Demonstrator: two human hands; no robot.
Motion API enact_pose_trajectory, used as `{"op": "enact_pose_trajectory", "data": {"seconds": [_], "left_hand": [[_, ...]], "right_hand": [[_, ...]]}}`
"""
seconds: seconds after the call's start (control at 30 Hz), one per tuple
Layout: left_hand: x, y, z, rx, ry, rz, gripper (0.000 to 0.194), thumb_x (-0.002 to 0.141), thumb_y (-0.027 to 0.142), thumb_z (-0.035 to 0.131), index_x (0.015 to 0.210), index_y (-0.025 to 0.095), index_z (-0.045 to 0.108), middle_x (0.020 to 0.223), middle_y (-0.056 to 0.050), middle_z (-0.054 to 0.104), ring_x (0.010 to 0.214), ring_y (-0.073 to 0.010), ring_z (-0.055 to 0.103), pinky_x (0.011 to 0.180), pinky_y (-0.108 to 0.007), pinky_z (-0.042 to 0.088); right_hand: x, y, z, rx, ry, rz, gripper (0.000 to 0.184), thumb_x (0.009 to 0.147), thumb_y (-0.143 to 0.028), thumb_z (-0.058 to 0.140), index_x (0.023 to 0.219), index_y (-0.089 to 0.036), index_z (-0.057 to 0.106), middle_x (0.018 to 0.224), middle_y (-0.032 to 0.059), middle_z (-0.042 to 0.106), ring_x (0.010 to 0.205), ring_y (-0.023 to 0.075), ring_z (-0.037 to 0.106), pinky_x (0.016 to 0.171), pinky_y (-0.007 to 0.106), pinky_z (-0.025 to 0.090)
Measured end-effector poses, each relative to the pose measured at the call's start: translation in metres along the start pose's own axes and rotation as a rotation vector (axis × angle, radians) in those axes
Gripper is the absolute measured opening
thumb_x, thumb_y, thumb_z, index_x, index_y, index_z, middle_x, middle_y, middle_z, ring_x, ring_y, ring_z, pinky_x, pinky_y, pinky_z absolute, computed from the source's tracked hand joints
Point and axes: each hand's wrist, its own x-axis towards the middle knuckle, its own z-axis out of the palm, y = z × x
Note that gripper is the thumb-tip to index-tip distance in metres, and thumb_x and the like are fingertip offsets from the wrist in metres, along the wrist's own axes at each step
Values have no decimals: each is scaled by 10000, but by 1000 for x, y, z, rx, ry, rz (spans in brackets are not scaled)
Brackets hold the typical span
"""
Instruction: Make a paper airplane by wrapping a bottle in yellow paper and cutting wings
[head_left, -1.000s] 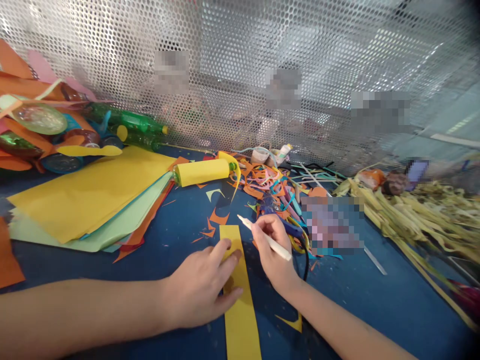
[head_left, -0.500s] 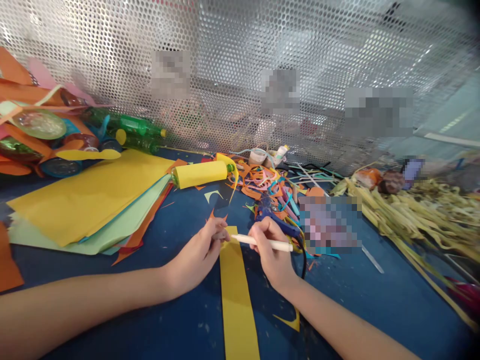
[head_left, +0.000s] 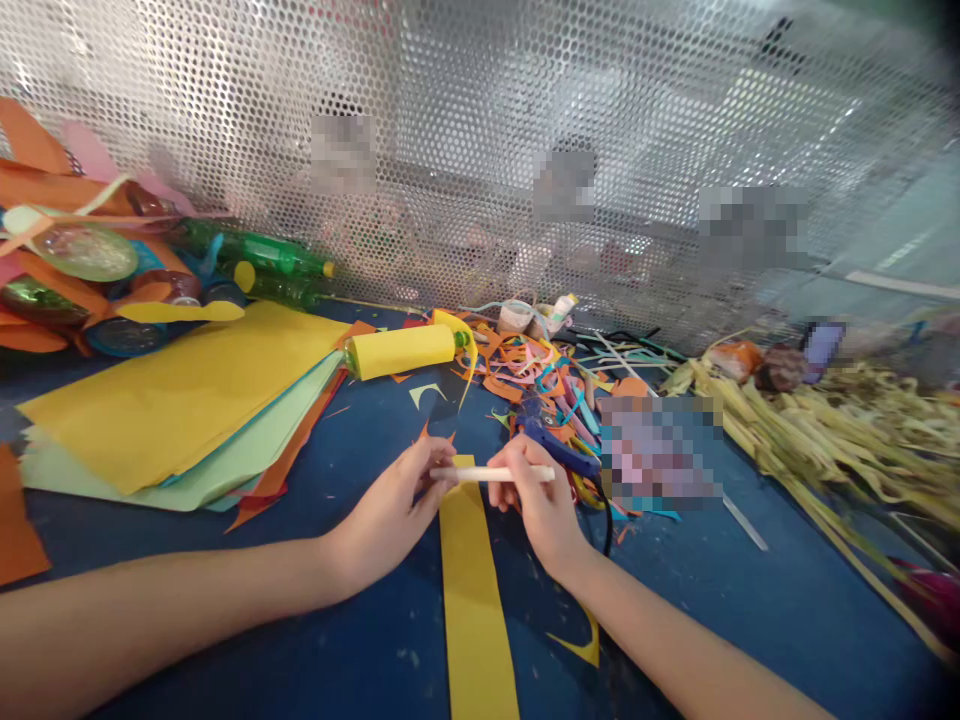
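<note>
Above the far end of a yellow paper strip (head_left: 478,600), a white pen (head_left: 480,474) lies level between my two hands. My left hand (head_left: 405,510) pinches its left end, so the tip is hidden in those fingers; whether a cap is there I cannot tell. With thumb and fingers, my right hand (head_left: 536,500) grips the pen's right part. The strip runs flat along the blue table toward me. Just past the right hand is a blue-handled tool, perhaps a glue gun (head_left: 559,445), with a black cord. A yellow paper offcut (head_left: 581,645) lies right of the strip.
Coloured paper sheets (head_left: 187,400) are stacked at left, below decorated bottles (head_left: 90,250). A yellow-wrapped green bottle (head_left: 405,350) lies at centre. Paper scraps (head_left: 517,355) pile behind the hands. Dried husks (head_left: 787,470) spread at right. A perforated metal screen (head_left: 465,120) stands behind.
My left hand has lifted off the yellow strip and turned to pinch the pen's left end. My right hand has levelled the pen and brought it left, into the left fingers.
</note>
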Motion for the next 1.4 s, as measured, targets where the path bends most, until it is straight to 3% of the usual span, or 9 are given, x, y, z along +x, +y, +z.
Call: {"op": "enact_pose_trajectory", "data": {"seconds": [0.23,0.43,0.63,0.77,0.87,0.93,1.03,1.2,1.4], "left_hand": [[-2,0,-3,-174,-4,-83,116,868,235,514,964,198,568,894,-17,656,848,-154,653,796,-288,526],[-6,4,-4,-178,-5,-126,99,841,237,556,890,189,627,832,-9,680,768,-142,654,715,-249,526],[-4,2,-2,-110,1,-117,102,833,260,563,872,193,629,822,-12,672,758,-152,636,705,-265,518],[-1,0,0,-148,10,-69,100,852,254,536,928,205,577,887,-12,647,823,-150,634,750,-274,525],[1,2,-1,-70,92,-1,182,862,217,507,1044,222,520,1006,-32,610,925,-155,606,816,-300,510],[1,4,-3,57,106,50,175,858,189,499,1026,227,528,1014,-37,596,954,-167,583,856,-333,490],[0,9,-5,234,26,141,146,845,152,496,924,228,592,992,-37,616,975,-185,568,891,-366,464],[-4,16,-2,332,-103,353,235,809,97,489,923,209,660,998,-45,673,1009,-187,583,960,-367,439],[-9,15,1,464,-297,390,532,646,54,525,1136,223,645,1220,-58,618,1223,-253,475,1070,-423,356]], "right_hand": [[4,5,1,227,67,96,331,907,-412,480,668,-185,518,413,-42,552,327,70,397,332,160,324],[5,6,4,233,90,157,334,884,-431,500,654,-189,505,394,-48,548,311,80,405,319,171,383],[5,-3,4,143,10,164,336,896,-437,441,669,-193,484,407,-44,552,328,81,427,351,173,388],[3,-18,1,-10,-42,83,327,913,-421,415,691,-193,488,364,-74,471,312,65,375,349,158,294],[8,-31,-11,-169,120,-44,313,924,-396,405,712,-194,518,384,-84,414,340,74,376,384,176,305],[18,-36,-29,-316,247,-174,253,922,-362,406,781,-200,541,493,-53,498,441,100,480,459,196,376],[40,-34,-64,-783,239,-299,176,863,-292,493,955,-202,614,897,56,667,777,184,617,648,261,450],[63,-11,-110,-1205,91,-15,296,870,-198,417,1026,-173,667,862,89,718,687,216,651,626,298,459],[62,-9,-113,-1233,45,-86,315,856,-189,467,1132,-200,619,1124,79,674,970,223,641,800,308,472]]}}
